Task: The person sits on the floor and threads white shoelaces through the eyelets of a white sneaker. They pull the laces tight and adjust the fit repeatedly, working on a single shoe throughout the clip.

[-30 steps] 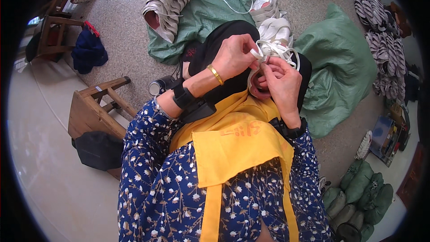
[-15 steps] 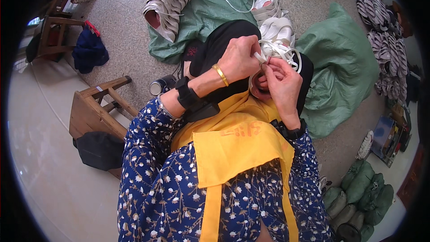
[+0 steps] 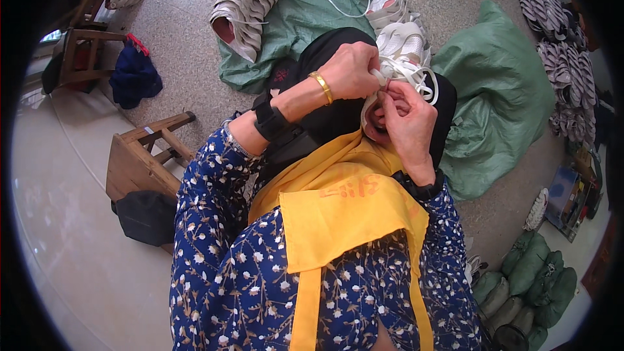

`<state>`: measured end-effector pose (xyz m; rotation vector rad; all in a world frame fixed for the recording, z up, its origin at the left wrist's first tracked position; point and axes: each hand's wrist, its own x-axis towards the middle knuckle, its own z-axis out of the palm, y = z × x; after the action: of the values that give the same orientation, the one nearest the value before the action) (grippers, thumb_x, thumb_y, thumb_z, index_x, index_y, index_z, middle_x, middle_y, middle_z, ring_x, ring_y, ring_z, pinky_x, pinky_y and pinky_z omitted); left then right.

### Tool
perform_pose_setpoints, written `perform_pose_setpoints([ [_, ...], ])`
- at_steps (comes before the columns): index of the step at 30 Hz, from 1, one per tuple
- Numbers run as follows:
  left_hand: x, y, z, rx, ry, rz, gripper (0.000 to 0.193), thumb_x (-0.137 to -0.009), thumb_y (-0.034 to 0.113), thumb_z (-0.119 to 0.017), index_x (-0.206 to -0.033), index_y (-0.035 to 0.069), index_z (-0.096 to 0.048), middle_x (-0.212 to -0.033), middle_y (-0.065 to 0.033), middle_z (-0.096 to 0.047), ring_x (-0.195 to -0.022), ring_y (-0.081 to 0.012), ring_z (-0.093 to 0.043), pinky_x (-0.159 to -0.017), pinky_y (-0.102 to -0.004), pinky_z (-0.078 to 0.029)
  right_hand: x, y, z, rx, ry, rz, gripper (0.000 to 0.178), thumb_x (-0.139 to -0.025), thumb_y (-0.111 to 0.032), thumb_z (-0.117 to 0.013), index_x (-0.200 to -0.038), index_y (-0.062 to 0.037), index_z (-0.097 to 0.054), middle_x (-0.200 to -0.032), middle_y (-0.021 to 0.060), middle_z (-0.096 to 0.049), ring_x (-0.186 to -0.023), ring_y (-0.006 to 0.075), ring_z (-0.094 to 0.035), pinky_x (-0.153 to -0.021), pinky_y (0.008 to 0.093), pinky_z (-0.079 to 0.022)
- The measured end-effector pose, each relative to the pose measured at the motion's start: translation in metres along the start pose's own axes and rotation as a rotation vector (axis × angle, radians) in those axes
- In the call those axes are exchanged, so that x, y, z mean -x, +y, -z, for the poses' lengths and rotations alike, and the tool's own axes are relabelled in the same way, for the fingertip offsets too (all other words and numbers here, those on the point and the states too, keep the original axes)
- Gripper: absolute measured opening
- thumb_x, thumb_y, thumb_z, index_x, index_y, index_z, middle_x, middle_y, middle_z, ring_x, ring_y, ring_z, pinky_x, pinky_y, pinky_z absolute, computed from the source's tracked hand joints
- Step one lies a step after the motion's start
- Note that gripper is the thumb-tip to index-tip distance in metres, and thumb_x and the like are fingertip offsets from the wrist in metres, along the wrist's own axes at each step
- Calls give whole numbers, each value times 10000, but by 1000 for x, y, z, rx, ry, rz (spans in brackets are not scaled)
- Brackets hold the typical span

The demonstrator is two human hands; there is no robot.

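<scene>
A white shoe [image 3: 397, 43] with loose white laces rests on my lap between my knees, its opening toward me. My left hand [image 3: 351, 70] is closed on the end of a white shoelace [image 3: 377, 77] at the shoe's left side. Close beside it, my right hand [image 3: 411, 117] pinches at the lacing edge over the shoe opening. Its thumb and fingertips are pressed together, apparently on the lace, though the exact grip is partly hidden. A loose loop of lace stands out to the right, above the right hand.
Ahead, a stack of pale shoe uppers [image 3: 242, 13] lies on a green sheet [image 3: 305, 6]. A green sack [image 3: 497, 104] bulges at my right. A wooden stool [image 3: 146, 162] stands left, with a dark cap on it. Bundled shoe uppers [image 3: 572, 78] and green bundles [image 3: 530, 273] lie farther right.
My left hand has risen slightly, away from the right hand, with the lace end still in it. The right hand stays nearly in place. The whole view has shifted a little.
</scene>
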<state>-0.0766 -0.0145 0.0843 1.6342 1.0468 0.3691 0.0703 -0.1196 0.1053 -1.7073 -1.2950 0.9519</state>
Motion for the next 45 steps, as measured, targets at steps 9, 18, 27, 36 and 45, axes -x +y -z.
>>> perform_pose_setpoints([
  [9,6,-12,-16,-84,156,-256,129,-731,34,-711,-825,-14,-636,-725,-182,-679,-689,-324,-706,-601,-387,-524,0,6,0,-22,-8,-8,123,-913,20,-702,-1033,37,-678,-826,82,-749,-661,121,-735,-571,250,-558],
  [18,4,-13,-11,104,55,-111,89,-846,7,-696,-849,-12,-609,-713,-77,-701,-649,-151,-728,-570,-280,-562,-1,6,1,-29,-14,4,118,-918,10,-701,-1029,33,-668,-810,76,-740,-675,119,-737,-583,252,-561],
  [27,7,-15,-10,132,60,-72,83,-884,-19,-685,-884,-21,-602,-827,-64,-721,-769,-94,-709,-649,-256,-577,-1,7,6,-114,-48,-31,99,-964,7,-626,-1051,36,-663,-822,83,-735,-694,128,-742,-601,252,-577],
  [36,2,-6,-7,177,36,-52,46,-875,-43,-653,-877,-29,-610,-831,-65,-709,-741,-102,-701,-668,-239,-567,-4,12,8,-191,-37,-49,83,-955,5,-647,-1031,30,-666,-809,78,-736,-684,136,-744,-568,257,-587],
  [45,-11,-6,-7,193,-104,-45,59,-889,-64,-617,-881,-11,-593,-832,-47,-685,-726,-81,-669,-656,-226,-548,-4,21,12,-194,-8,-12,63,-947,-21,-668,-994,20,-678,-772,95,-738,-662,157,-746,-567,272,-587],
])
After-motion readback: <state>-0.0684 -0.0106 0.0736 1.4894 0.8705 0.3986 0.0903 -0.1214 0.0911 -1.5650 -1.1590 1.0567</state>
